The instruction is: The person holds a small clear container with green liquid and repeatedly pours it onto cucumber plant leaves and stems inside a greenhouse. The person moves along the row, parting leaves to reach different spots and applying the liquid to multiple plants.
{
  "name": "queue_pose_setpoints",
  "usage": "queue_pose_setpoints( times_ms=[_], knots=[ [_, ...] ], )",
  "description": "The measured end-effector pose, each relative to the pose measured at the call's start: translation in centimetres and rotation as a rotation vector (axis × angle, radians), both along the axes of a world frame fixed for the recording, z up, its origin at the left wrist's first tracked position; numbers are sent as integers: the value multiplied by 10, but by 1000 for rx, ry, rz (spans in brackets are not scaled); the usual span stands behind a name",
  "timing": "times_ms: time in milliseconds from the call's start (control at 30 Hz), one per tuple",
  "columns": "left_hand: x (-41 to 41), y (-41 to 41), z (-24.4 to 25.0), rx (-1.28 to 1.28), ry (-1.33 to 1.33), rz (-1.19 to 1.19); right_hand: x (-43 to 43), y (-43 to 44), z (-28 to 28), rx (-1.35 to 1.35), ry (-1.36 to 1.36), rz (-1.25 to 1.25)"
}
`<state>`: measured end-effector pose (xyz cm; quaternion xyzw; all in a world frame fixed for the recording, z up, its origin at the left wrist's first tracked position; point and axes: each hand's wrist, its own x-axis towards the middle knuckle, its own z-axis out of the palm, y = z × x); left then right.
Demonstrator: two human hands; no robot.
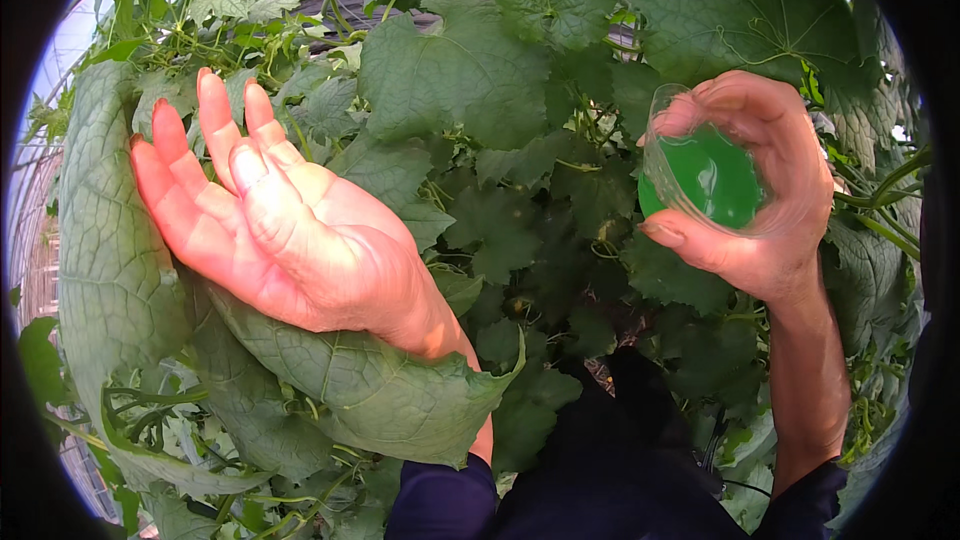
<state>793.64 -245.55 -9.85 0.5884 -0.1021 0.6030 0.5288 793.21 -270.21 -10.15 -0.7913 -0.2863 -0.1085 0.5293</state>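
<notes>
My left hand (300, 232) is raised palm up among the vines, its fingers apart and nothing in its grasp. A large green leaf (375, 382) lies across my left wrist and forearm. Another broad leaf (112, 240) hangs beside the fingertips. On the right, my right hand (780, 187) wraps around a clear plastic cup (660, 142), thumb at the near side. Bright green liquid (712, 180) shows inside the tilted cup, whose mouth faces up toward me.
Dense climbing vines with broad lobed leaves (457, 75) surround both hands. Thin stems and tendrils (889, 180) cross at the right. Greenhouse film (75, 37) shows at the upper left. Shaded leaves (525, 240) fill the gap between my arms, above my dark clothing (615, 465).
</notes>
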Motion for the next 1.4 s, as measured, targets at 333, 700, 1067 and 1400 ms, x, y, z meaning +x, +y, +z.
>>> queue_pose_setpoints(
  times_ms=[333, 700, 1067, 1400],
  knots=[
    [-35, -10, 28, -32, -156, -37, 8, -2, -17, 8, -107, 36],
    [-64, -12, 50, 99, -209, 93, 9, -8, -20, -70, -145, 14],
    [-95, 0, 55, -57, -301, -327, -2, 4, 1, 2, 43, -17],
    [-26, -34, -2, -313, 495, -655, 4, -7, -1, -23, 44, -83]
  ],
)
